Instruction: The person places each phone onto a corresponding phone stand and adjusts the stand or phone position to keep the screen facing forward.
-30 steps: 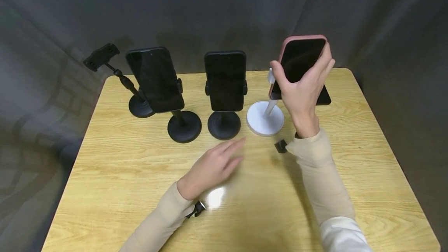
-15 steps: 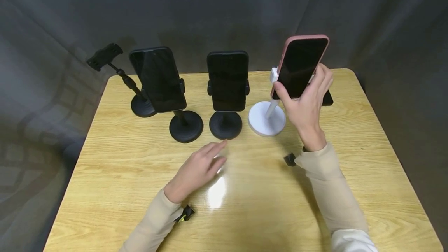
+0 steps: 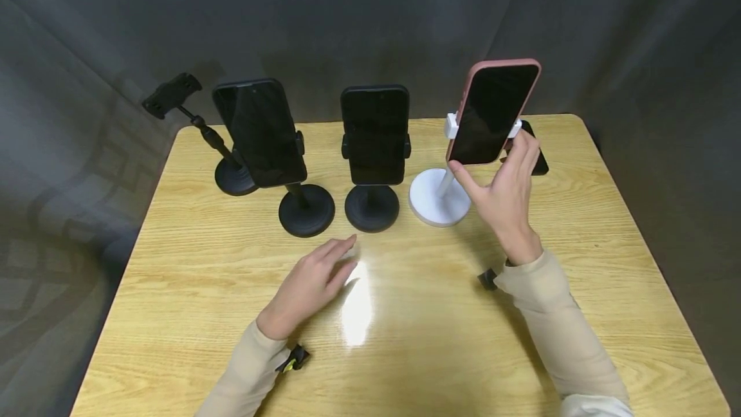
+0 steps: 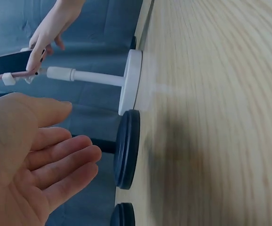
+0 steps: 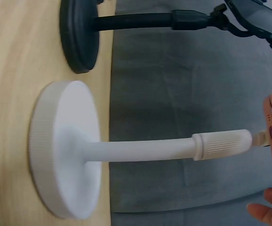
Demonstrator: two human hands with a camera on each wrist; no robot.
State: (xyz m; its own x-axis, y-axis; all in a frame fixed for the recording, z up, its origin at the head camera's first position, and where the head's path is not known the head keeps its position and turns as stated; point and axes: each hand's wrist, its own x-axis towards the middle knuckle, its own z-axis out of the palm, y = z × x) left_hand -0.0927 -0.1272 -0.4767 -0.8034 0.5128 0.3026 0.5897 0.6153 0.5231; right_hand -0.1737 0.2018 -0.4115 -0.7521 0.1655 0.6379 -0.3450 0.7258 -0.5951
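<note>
A phone in a pink case [image 3: 494, 114] sits upright and tilted in the white clamp of a white phone stand [image 3: 439, 198]. My right hand [image 3: 505, 192] is just below it. The thumb lies at the phone's lower left corner, and the fingers are spread apart on the right, near the clamp's right arm. In the right wrist view, the phone's bottom edge [image 5: 271, 134] shows between thumb and fingers. My left hand [image 3: 303, 282] hovers over the table in front of the black stands, its fingers loosely extended and holding nothing; the left wrist view shows its bare palm [image 4: 18, 160].
Two black phone stands [image 3: 372, 209] hold dark phones, one at centre [image 3: 375, 134] and one tilted [image 3: 260, 134] to its left. Another black stand [image 3: 172, 94] at far left has a bare clamp. A dark phone [image 3: 541, 163] lies flat behind my right hand. A grey curtain [image 3: 370, 18] hangs behind.
My right hand has slid down from the phone's sides to its bottom, uncovering the white clamp's arms. The pink-cased phone stays in place. My left hand has drawn back leftward toward me.
</note>
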